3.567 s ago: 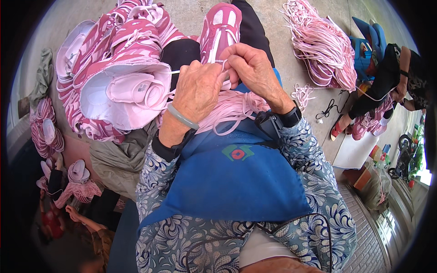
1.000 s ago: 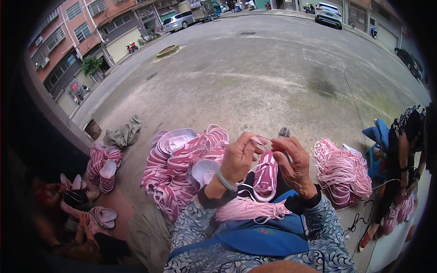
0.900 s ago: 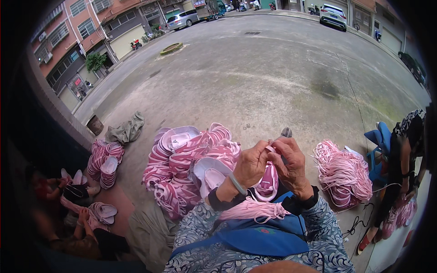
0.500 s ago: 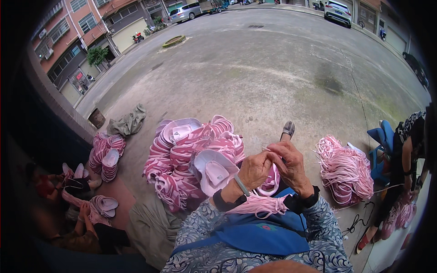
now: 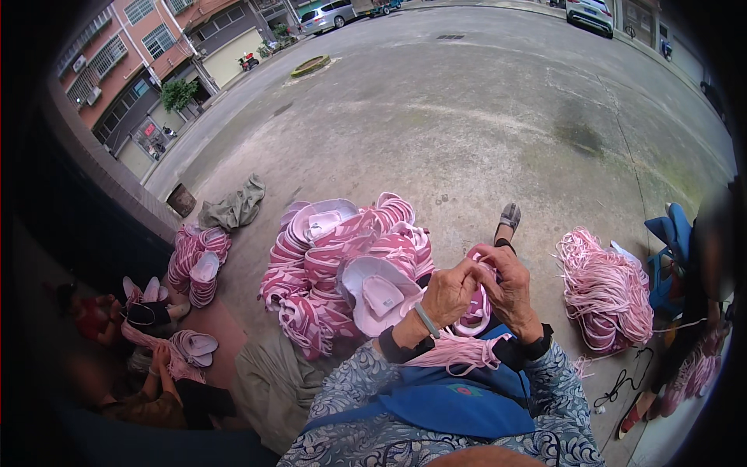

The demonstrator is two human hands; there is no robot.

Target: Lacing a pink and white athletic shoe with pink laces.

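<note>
Close together in front of my body, my left hand [image 5: 453,294] and my right hand [image 5: 506,288] meet at the fingertips, both closed in a pinch. What lies between the fingers is too small to make out. Just beneath and behind them shows a pink piece with a white edge [image 5: 473,321], apparently a shoe upper, partly hidden by the hands. A bunch of pale pink laces [image 5: 455,352] lies on my blue apron [image 5: 459,393]. Left of my hands is a big heap of pink-and-white shoe uppers [image 5: 331,265], with a white-lined one [image 5: 377,296] nearest my left wrist.
On the right stands a pile of pink laced pieces [image 5: 605,292], beside a blue chair [image 5: 669,226] and a person. At left are a smaller stack [image 5: 198,261], people handling similar pieces, and grey cloths [image 5: 233,204]. A foot in a grey shoe [image 5: 510,218] is ahead; parked cars stand far off.
The view has shifted, so the surroundings sit slightly farther right. My hands stay pinched together, their fingers slightly rearranged, and pink now shows behind the fingertips.
</note>
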